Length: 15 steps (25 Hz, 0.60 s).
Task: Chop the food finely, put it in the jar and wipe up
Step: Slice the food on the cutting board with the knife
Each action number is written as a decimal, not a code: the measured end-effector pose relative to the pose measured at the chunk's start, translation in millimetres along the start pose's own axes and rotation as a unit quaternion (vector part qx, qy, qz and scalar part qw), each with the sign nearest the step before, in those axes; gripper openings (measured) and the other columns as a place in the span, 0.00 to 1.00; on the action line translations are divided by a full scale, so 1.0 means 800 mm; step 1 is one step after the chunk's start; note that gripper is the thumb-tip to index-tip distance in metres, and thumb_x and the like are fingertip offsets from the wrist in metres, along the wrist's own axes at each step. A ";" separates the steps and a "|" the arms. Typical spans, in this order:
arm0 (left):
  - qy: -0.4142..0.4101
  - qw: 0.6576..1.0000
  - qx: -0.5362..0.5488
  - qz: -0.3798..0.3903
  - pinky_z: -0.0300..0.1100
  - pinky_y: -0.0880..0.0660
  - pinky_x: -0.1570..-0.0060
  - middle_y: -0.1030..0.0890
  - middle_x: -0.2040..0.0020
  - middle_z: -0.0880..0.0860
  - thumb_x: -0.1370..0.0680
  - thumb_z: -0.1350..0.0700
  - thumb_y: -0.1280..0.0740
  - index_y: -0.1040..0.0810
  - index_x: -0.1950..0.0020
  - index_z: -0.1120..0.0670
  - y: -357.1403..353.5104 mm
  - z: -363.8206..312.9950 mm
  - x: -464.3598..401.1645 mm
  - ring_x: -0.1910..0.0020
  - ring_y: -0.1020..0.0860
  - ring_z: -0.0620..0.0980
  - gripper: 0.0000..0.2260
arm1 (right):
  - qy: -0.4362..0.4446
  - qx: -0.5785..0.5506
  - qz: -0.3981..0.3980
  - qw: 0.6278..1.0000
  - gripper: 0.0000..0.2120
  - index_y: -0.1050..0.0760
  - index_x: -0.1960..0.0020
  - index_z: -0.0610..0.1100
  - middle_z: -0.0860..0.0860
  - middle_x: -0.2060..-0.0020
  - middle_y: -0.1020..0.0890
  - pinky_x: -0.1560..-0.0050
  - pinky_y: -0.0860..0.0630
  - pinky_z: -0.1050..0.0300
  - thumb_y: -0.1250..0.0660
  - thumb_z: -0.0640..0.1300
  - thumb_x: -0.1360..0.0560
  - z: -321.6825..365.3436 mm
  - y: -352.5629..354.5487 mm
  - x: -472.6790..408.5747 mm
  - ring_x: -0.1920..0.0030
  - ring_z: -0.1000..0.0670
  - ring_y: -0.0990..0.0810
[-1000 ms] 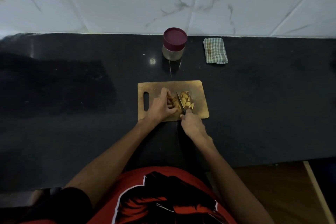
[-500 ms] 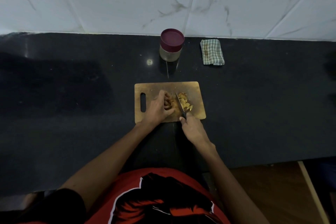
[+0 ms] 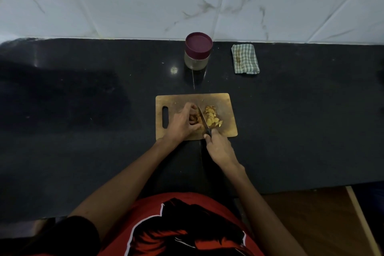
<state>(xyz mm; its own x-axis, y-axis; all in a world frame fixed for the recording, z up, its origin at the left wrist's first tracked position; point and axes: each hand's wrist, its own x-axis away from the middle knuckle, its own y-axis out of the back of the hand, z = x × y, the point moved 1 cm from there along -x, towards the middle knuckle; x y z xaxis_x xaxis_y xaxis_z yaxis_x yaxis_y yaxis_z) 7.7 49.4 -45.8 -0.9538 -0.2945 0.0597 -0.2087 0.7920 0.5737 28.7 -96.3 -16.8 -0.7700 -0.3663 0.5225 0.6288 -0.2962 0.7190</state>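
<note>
Black speckled stone desk [image 3: 291, 120] beneath a white grey-veined tiled wall [image 3: 145, 2]. On the desk: tan wooden cutting board [image 3: 226, 102], pale yellow chopped food [image 3: 212, 118], maroon-lidded clear jar [image 3: 198, 50], green-and-white checked cloth [image 3: 245, 58].

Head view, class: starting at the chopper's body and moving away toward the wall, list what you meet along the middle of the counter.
Right hand gripping the knife → chopping board with sliced food → jar → tiled wall.

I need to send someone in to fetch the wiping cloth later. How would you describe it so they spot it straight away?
Look along the back of the black countertop, where it meets the white marble wall. Right of the purple-lidded jar lies the folded cloth. It is the only fabric there, green-and-white checked, flat and apart from the jar.
</note>
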 end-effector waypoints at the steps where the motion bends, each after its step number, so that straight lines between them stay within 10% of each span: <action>1: 0.001 1.000 -0.001 0.001 0.29 0.25 0.55 0.23 0.41 0.55 0.30 0.59 0.26 0.33 0.38 0.58 0.000 0.000 0.000 0.51 0.23 0.43 0.24 | -0.001 0.012 -0.001 1.000 0.11 0.31 0.41 0.44 0.46 0.48 0.22 0.46 0.24 0.44 0.44 0.50 0.17 0.001 -0.001 0.000 0.46 0.45 0.21; 15: 0.048 0.998 -0.017 -0.022 0.40 0.22 0.52 0.21 0.48 0.53 0.28 0.62 0.27 0.31 0.44 0.56 -0.012 -0.008 0.001 0.51 0.21 0.47 0.17 | -0.033 0.075 0.012 0.997 0.11 0.33 0.37 0.41 0.43 0.45 0.21 0.52 0.26 0.47 0.44 0.43 0.17 0.023 0.004 -0.007 0.45 0.43 0.21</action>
<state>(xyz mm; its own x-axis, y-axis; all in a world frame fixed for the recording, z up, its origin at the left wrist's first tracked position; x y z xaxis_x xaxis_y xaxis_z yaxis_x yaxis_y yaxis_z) 10.3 38.3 -45.8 -0.9184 -0.3795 0.1117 -0.2403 0.7596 0.6044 32.6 -78.9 -9.0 -0.7630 -0.3118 0.5662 0.6283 -0.1516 0.7631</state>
